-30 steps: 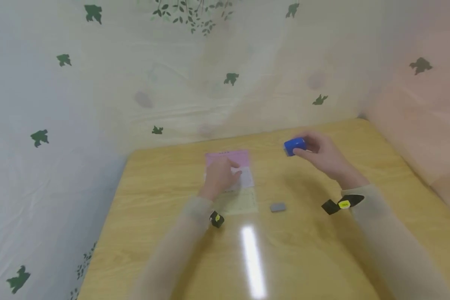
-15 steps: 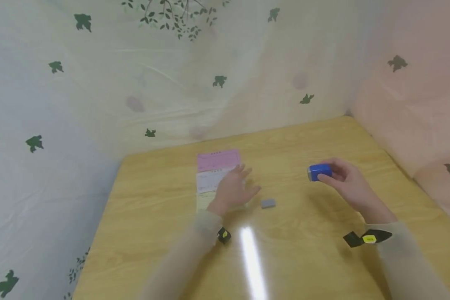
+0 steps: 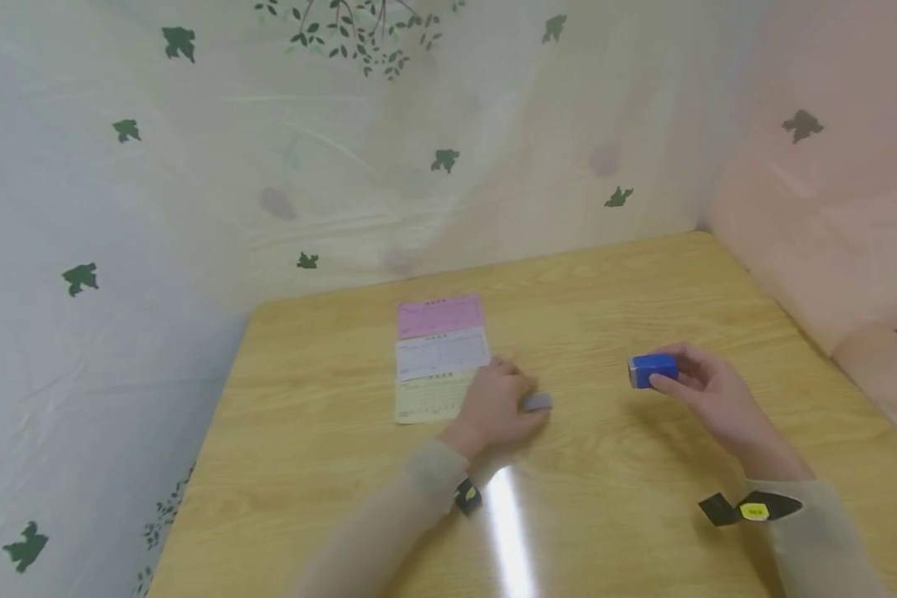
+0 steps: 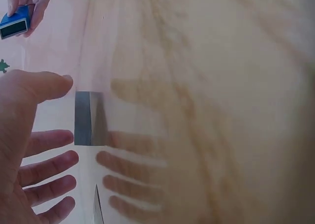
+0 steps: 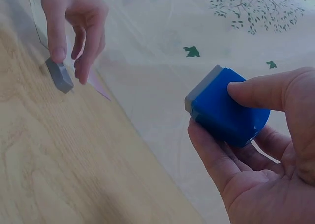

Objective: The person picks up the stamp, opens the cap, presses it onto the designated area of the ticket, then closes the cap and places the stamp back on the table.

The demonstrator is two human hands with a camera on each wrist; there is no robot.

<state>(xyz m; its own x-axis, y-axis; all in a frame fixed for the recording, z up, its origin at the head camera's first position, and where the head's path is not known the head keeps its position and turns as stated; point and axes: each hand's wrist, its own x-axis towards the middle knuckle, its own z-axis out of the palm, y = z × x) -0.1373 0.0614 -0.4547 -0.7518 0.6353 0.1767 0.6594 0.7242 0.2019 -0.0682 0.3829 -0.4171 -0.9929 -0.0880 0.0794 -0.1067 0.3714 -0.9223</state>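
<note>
My right hand (image 3: 718,403) holds a blue stamp (image 3: 654,370) above the table, thumb on one side and fingers on the other. In the left wrist view the stamp's dark rectangular face (image 4: 14,29) shows inside a pale rim. A small grey cap (image 3: 536,402) lies on the wood, and my left hand (image 3: 497,407) is at it. Seen from the left wrist, the left thumb and spread fingers (image 4: 51,166) reach to either side of the grey cap (image 4: 82,118) without visibly pinching it. Left of that hand lie pink (image 3: 441,316), white (image 3: 443,354) and yellow (image 3: 428,400) printed slips.
The wooden table (image 3: 605,515) meets a cloth backdrop (image 3: 359,191) with leaf and bird prints at its back. A pinkish cloth (image 3: 852,216) hangs along the right side. A bright light reflection (image 3: 512,531) crosses the table near the front.
My left hand has moved right and toward me, off the slips and over to the grey cap. My right hand has moved right and toward me with the blue stamp.
</note>
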